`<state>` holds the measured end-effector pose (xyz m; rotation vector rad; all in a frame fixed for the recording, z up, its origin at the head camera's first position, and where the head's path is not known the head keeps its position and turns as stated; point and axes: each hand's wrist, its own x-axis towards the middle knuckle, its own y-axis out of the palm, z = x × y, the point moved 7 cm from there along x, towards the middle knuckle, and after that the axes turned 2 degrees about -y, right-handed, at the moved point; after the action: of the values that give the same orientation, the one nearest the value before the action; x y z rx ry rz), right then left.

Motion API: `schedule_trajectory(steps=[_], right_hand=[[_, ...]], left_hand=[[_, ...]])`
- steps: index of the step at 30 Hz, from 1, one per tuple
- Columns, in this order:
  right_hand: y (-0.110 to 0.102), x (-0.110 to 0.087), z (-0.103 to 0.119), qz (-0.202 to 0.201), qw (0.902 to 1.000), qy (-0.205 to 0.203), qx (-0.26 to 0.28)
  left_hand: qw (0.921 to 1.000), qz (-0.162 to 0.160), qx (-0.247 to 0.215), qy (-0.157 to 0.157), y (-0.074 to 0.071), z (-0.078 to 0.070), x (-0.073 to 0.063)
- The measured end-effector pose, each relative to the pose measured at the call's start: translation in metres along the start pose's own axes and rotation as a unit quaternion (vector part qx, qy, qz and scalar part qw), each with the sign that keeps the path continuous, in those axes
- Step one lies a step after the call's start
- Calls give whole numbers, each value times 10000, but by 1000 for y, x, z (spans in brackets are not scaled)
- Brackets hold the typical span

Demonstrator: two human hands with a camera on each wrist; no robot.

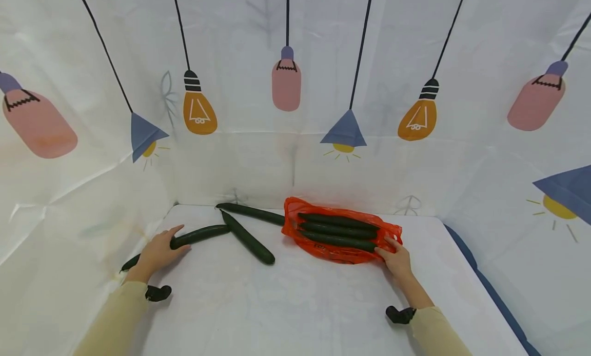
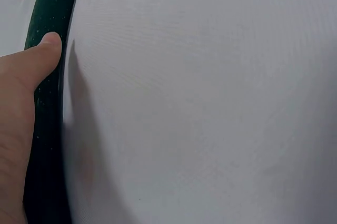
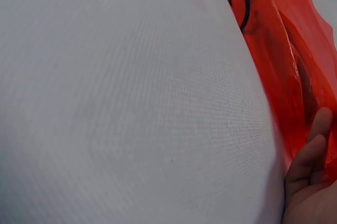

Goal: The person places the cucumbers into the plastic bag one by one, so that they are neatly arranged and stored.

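At the left, my left hand point(image 1: 159, 251) grips a long dark green cucumber point(image 1: 203, 235) lying on the table, its thumb across the skin in the left wrist view. A second cucumber point(image 1: 249, 240) lies slantwise beside that one's right end. Behind them a third cucumber point(image 1: 249, 211) points toward the red plastic bag point(image 1: 323, 252), and its right end meets the bag's left side. Three cucumbers point(image 1: 339, 230) lie side by side in the bag. My right hand point(image 1: 398, 258) holds the bag's right end, by the tips of these cucumbers; red film partly hides the fingertips.
The white tabletop point(image 1: 286, 304) spreads in front of the cucumbers. White sheeting point(image 1: 249, 161) printed with lamps and bulbs hangs behind and at both sides. A dark blue edge point(image 1: 489, 284) runs along the table's right side. Black straps point(image 1: 157, 293) sit on both wrists.
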<state>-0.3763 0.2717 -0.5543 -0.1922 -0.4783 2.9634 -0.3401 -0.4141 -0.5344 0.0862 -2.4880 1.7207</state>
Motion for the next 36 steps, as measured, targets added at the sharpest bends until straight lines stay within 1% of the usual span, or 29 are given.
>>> schedule_trajectory(steps=[4,8,12,15,21,24,28,36], right_hand=[[0,1,-1,-14,10000,1,-20],[1,1,-1,-11,10000,21,3],[2,1,1,-26,10000,-12,-20],[2,1,2,-26,10000,-13,10],[2,1,2,-33,10000,44,23],[2,3,1,-4,10000,55,-11],[1,4,-2,3,10000,75,-6],[1,5,-2,78,10000,39,-30]], left_hand=[[9999,98,51,-20,-1,2,-1],[9997,87,217,-24,-3,5,-5],[9997,-9,227,98,-5,6,-8],[9996,-102,154,230,-7,3,-11],[9978,-394,50,532,-10,-2,-15],[9967,-518,59,630,-12,-4,-17],[9956,-617,133,690,-20,-10,-18],[9920,-842,316,884,-44,-28,-21]])
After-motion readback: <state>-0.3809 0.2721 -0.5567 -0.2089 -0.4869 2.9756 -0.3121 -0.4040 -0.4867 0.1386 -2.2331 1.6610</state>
